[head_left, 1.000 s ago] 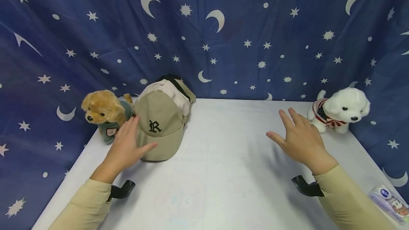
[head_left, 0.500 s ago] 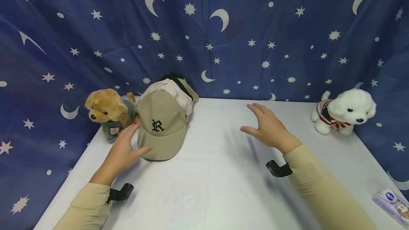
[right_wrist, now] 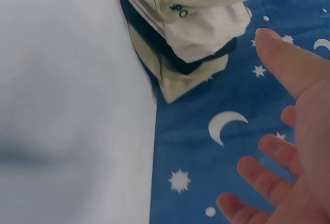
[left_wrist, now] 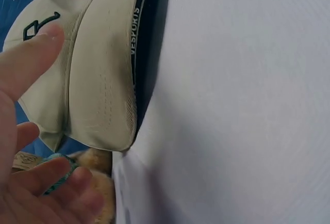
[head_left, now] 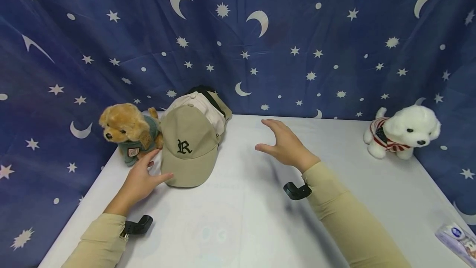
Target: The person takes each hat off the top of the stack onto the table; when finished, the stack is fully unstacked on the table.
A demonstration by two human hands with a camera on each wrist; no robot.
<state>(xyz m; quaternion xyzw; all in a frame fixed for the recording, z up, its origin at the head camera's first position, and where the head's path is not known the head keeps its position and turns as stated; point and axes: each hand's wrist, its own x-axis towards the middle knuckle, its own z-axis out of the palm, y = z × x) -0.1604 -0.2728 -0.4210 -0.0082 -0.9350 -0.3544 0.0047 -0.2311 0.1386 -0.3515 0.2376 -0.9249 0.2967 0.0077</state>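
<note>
The stacked caps (head_left: 190, 129) are nested together at the far left of the table (head_left: 238, 210), presumably to save room (the front letter (head_left: 184, 147) is turned outward). The brown plush dog (head_left: 124, 123) is set beside them, the white plush dog (head_left: 410, 126) at the far right, perhaps as decoration. The left hand (head_left: 139, 182) is held by the brim (head_left: 192, 172), thumb and fingers parted; contact cannot be told. The right hand (head_left: 285, 145) is held apart, spread; nothing is grasped by either.
</note>
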